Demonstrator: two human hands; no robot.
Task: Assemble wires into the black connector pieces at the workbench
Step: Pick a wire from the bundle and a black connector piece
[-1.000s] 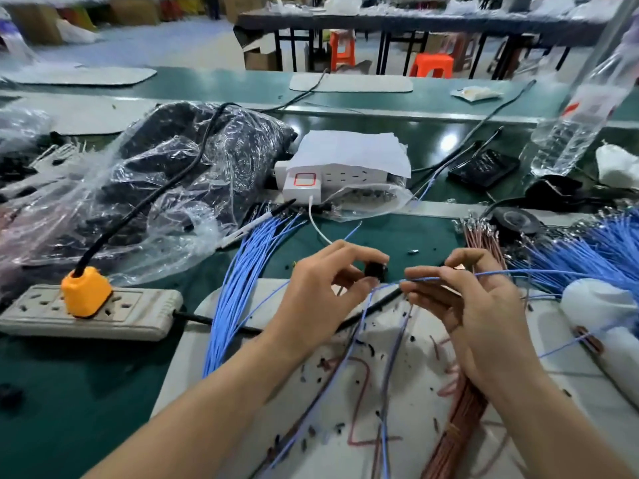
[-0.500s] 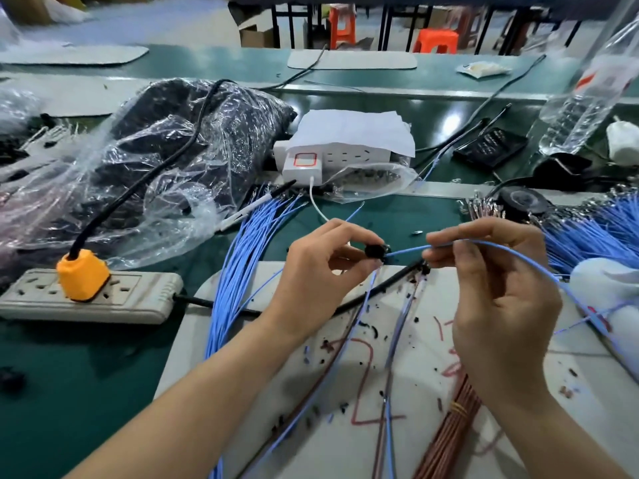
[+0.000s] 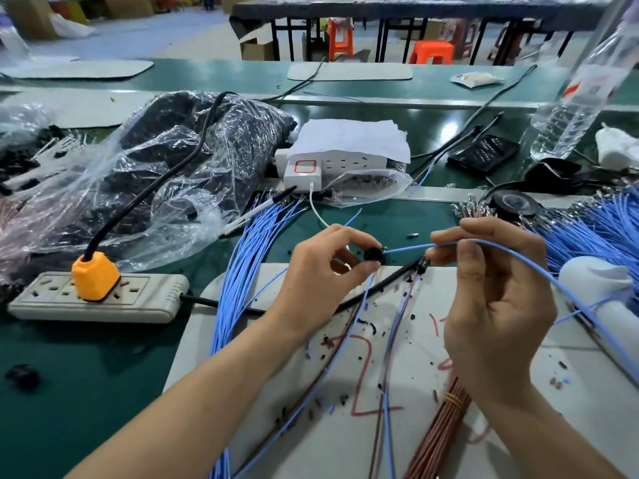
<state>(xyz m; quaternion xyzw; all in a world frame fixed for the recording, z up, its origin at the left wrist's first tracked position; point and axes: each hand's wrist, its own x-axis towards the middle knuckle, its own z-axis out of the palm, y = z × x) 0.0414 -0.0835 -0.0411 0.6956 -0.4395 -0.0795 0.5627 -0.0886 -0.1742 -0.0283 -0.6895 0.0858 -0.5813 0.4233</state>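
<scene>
My left hand (image 3: 321,278) pinches a small black connector piece (image 3: 374,254) between thumb and fingers above the white work mat (image 3: 242,340). My right hand (image 3: 494,305) pinches a blue wire (image 3: 408,249) near its tip; the tip meets the connector's right side. The wire arcs over my right hand and runs off to the lower right. Other blue and brown wires hang from the connector down across the mat. A bundle of loose blue wires (image 3: 238,271) lies left of the mat, another pile of blue wires (image 3: 594,229) at the right, and a tied brown wire bundle (image 3: 439,430) below my right hand.
A grey power strip (image 3: 138,299) with an orange plug (image 3: 94,277) sits at the left, its black cable crossing the mat. Behind are a plastic bag of black parts (image 3: 166,160), a white socket block (image 3: 332,167), a phone (image 3: 484,153), a tape roll (image 3: 513,202) and a water bottle (image 3: 581,98).
My right hand rose from beside the connector and drew back to the right along the blue wire, whose tip now meets the connector. The left hand stays on the connector.
</scene>
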